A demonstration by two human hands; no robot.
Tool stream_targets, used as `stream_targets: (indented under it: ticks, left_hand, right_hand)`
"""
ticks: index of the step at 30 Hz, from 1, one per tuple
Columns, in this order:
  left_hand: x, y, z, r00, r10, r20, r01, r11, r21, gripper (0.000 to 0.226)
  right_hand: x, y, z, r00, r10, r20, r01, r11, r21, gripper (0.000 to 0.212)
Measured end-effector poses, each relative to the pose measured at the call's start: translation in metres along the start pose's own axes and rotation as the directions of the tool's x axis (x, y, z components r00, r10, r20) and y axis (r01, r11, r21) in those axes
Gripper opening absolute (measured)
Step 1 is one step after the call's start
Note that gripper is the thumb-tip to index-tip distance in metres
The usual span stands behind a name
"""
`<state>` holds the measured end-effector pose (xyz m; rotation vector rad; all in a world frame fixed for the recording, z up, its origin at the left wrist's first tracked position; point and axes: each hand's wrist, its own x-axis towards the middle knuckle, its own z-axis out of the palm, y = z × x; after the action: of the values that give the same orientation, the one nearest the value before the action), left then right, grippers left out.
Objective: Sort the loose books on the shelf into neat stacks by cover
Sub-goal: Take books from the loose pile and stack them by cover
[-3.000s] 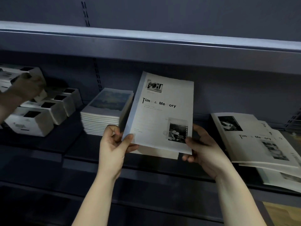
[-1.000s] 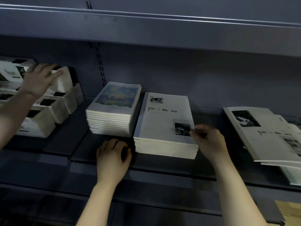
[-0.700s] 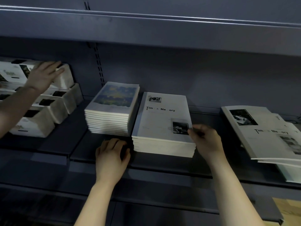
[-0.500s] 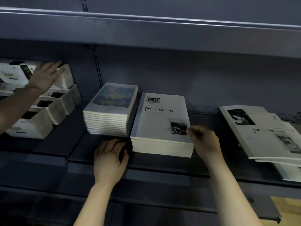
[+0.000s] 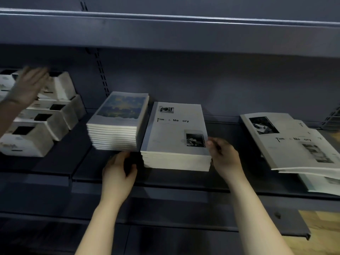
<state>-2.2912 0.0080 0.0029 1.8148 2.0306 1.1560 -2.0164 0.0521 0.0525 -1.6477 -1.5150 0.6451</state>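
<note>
"Time & Memory" stack (image 5: 174, 137) lies mid-shelf (image 5: 184, 179) near the front edge, just beside the painted-cover stack (image 5: 117, 124). Right hand (image 5: 225, 159): fingers curled round the stack's right front corner. Left hand (image 5: 117, 173): fingers curled at its left front corner, hold cannot be told.

The dark grey metal shelf (image 5: 174, 178) carries four groups. At its left end stand white boxes (image 5: 27, 142) with dark square openings, packed close in rows. Near the middle sits a squared stack of painted-cover books (image 5: 117, 126). Just beside it on the right is a squared stack of white books (image 5: 174, 138). Well apart, at the right end, lies a loose pile of white books (image 5: 294, 144), fanned askew.
</note>
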Motion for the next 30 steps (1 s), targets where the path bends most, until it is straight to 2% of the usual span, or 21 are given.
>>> stream_targets:
  ticks: [2, 5, 8, 11, 15, 21, 23, 26, 28, 30]
  left_hand:
    - [-0.004, 0.018, -0.008, 0.997, -0.051, -0.060, 0.044, 0.992, -0.120, 0.042]
    - [-0.008, 0.053, -0.011, 0.986, 0.052, -0.161, -0.067, 0.994, -0.090, 0.042]
    - [-0.010, 0.095, 0.001, 0.975, 0.142, -0.172, -0.152, 0.987, -0.044, 0.042]
    - [-0.014, 0.133, 0.022, 0.963, 0.231, -0.138, -0.236, 0.971, -0.022, 0.037]
    - [-0.024, 0.177, 0.057, 0.943, 0.330, -0.038, -0.328, 0.943, 0.048, 0.038]
    - [-0.042, 0.217, 0.110, 0.924, 0.378, 0.056, -0.382, 0.921, 0.074, 0.039]
    - [-0.047, 0.226, 0.125, 0.923, 0.377, 0.071, -0.383, 0.920, 0.083, 0.039]
    - [-0.054, 0.236, 0.142, 0.927, 0.360, 0.102, -0.371, 0.920, 0.126, 0.036]
    - [-0.058, 0.240, 0.153, 0.935, 0.335, 0.119, -0.351, 0.925, 0.145, 0.035]
    - [-0.061, 0.242, 0.161, 0.937, 0.318, 0.144, -0.340, 0.927, 0.161, 0.039]
  right_hand:
    - [-0.001, 0.007, -0.009, 1.000, 0.019, 0.024, -0.019, 1.000, 0.019, 0.024]
    - [-0.006, 0.019, -0.031, 1.000, 0.017, 0.026, -0.017, 1.000, 0.025, 0.018]
    - [-0.006, 0.028, -0.064, 0.999, 0.030, 0.044, -0.033, 0.998, 0.058, 0.017]
    - [-0.003, 0.039, -0.100, 0.999, 0.029, 0.015, -0.029, 1.000, -0.001, 0.013]
    - [0.005, 0.065, -0.153, 0.995, 0.014, -0.099, -0.029, 0.987, -0.155, 0.015]
    - [0.017, 0.115, -0.220, 0.965, 0.005, -0.262, -0.111, 0.913, -0.392, 0.029]
    - [0.023, 0.130, -0.241, 0.964, 0.081, -0.254, -0.193, 0.869, -0.456, 0.038]
    - [0.034, 0.148, -0.261, 0.945, 0.275, -0.176, -0.326, 0.822, -0.466, 0.055]
    - [0.038, 0.154, -0.263, 0.940, 0.315, -0.134, -0.340, 0.820, -0.461, 0.063]
    - [0.040, 0.157, -0.263, 0.953, 0.284, -0.103, -0.299, 0.842, -0.449, 0.061]
